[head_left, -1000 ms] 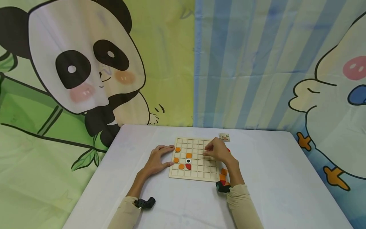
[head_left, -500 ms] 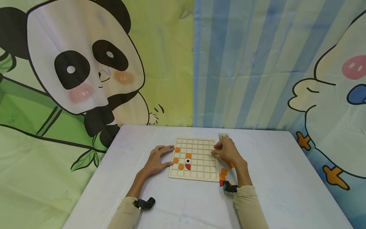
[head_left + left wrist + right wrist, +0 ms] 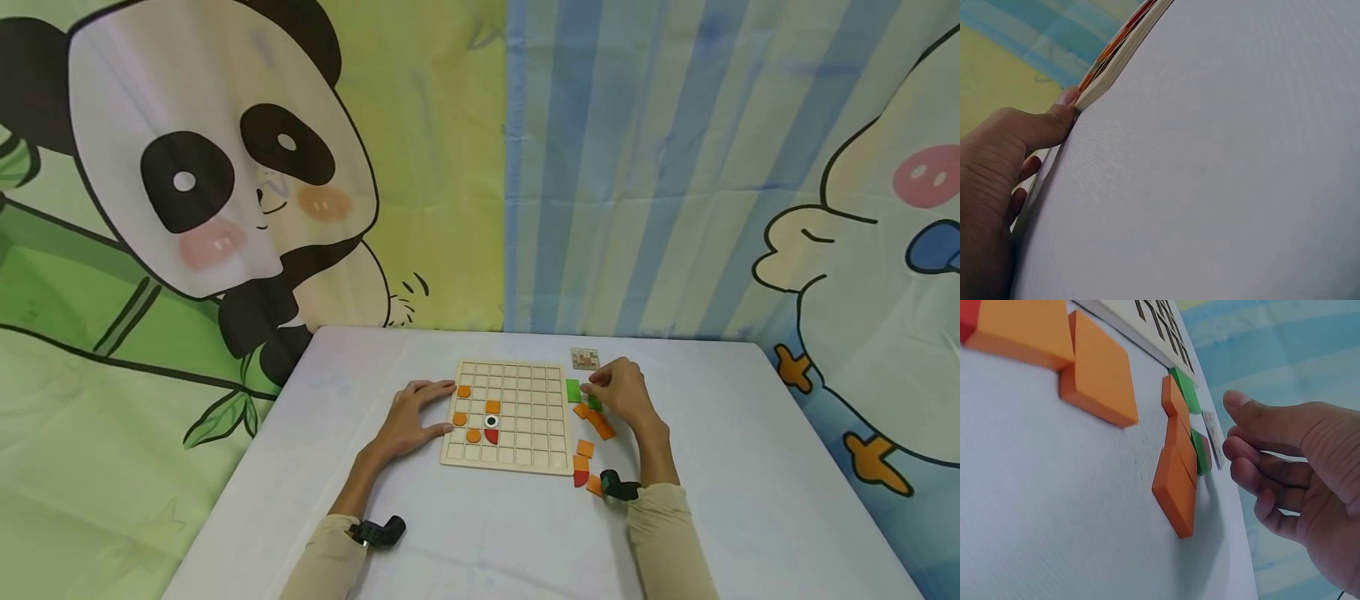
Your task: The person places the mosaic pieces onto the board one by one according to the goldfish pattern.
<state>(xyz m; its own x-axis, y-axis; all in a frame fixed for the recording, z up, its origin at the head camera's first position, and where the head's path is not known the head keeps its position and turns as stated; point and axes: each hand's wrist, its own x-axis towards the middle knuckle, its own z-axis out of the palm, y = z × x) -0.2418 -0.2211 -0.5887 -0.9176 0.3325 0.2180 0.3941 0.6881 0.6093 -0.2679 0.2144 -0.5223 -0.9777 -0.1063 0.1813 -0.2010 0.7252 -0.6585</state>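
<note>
The left hand (image 3: 412, 421) rests against the left edge of a wooden grid board (image 3: 528, 429), its thumb touching the edge in the left wrist view. On the board lie orange round pieces (image 3: 460, 419), an orange square tile (image 3: 492, 407), a black-and-white eye piece (image 3: 491, 422) and a red quarter-round piece (image 3: 491, 436). Right of the board, the right hand (image 3: 624, 393) hovers above loose tiles, its fingers loosely curled and nothing visible between them. Nearest to it are a green tile (image 3: 573, 390) and another green tile (image 3: 1198, 452), partly hidden by the hand in the head view.
Orange tiles (image 3: 1175, 487) lie in a row beside the green ones. Nearer the person are more orange tiles (image 3: 585, 448) and a red piece (image 3: 581, 479). A small patterned card (image 3: 585, 359) lies behind. Printed curtains (image 3: 420, 167) stand behind the white table (image 3: 697, 417).
The right hand has moved right, from above the board to above the loose tiles, uncovering the green tiles and the card. The left hand and the pieces on the board stay as they were.
</note>
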